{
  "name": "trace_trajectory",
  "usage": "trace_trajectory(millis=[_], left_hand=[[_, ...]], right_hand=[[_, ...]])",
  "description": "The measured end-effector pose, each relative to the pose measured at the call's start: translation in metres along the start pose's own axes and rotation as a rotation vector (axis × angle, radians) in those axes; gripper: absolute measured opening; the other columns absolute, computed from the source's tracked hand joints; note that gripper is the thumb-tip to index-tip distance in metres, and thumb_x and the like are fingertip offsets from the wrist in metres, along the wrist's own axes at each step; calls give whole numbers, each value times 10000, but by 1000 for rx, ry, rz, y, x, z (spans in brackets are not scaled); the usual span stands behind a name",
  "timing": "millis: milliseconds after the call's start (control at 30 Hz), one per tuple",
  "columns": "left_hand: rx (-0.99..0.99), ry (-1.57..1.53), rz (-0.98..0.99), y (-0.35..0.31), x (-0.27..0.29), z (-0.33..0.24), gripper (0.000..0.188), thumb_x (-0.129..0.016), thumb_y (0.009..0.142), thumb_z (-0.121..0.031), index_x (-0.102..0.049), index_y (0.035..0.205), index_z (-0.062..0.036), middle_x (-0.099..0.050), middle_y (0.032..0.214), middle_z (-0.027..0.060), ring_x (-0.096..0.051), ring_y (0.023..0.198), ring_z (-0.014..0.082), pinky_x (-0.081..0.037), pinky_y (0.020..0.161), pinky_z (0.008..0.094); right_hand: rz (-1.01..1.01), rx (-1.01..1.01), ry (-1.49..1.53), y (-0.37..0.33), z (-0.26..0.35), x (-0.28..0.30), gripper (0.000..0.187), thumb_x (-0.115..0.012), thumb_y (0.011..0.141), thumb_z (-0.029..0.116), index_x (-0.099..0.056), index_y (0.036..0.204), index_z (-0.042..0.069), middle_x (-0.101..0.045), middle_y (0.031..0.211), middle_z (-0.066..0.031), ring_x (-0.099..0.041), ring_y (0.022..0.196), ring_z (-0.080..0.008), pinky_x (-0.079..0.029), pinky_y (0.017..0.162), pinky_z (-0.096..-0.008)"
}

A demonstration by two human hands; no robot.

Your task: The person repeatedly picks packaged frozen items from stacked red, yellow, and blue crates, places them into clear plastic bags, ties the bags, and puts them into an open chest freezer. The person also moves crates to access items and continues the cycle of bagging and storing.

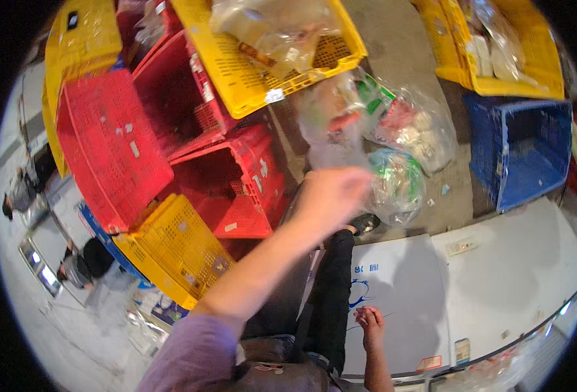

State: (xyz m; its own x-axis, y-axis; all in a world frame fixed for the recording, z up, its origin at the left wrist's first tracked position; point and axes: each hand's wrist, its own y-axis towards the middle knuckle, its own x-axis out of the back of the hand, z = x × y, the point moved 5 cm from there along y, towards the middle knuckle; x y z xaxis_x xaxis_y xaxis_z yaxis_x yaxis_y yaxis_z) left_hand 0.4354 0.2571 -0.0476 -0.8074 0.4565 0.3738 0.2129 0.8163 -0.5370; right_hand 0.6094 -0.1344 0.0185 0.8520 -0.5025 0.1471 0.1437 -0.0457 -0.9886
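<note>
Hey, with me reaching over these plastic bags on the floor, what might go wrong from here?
The left hand is blurred at a translucent plastic bag with some red in it; its grip can't be made out, so that bag might slip. The black shoe is close beside the rounded clear plastic bag with green patches, so a careless step could crush it.

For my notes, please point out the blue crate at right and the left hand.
Blue crate (487,145), head view: its left outer wall.
Left hand (342,189), head view: middle of the blurred hand.
</note>
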Motion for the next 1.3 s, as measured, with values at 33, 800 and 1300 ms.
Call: trace_trajectory(millis=[33,800,1300], left_hand=[[105,-257,-71,-27,39,9,233,-528,928,-176,-697,976,-23,-707,924,105,-675,880,197,-522,807,338],[435,390,-387,-53,78,176,484,-548,894,-81,-383,1339,18,-418,1336,134,-450,1184,245,-356,1035,383],[-128,1116,449,150,37,131,323,-574,859,-86,-548,1173,-13,-597,1103,187,-616,948,335,-480,854,397]], right_hand=[[7,12,30,7,-6,-1,152,-560,937,181,-597,1022,60,-658,967,-100,-644,877,-213,-515,802,-346],[120,602,-397,84,24,-278,122,-540,785,38,-553,906,47,-597,884,-151,-588,867,-358,-493,741,-443],[260,804,-141,74,73,-253,170,-583,765,38,-526,926,38,-594,889,-124,-582,829,-324,-513,701,-413]])
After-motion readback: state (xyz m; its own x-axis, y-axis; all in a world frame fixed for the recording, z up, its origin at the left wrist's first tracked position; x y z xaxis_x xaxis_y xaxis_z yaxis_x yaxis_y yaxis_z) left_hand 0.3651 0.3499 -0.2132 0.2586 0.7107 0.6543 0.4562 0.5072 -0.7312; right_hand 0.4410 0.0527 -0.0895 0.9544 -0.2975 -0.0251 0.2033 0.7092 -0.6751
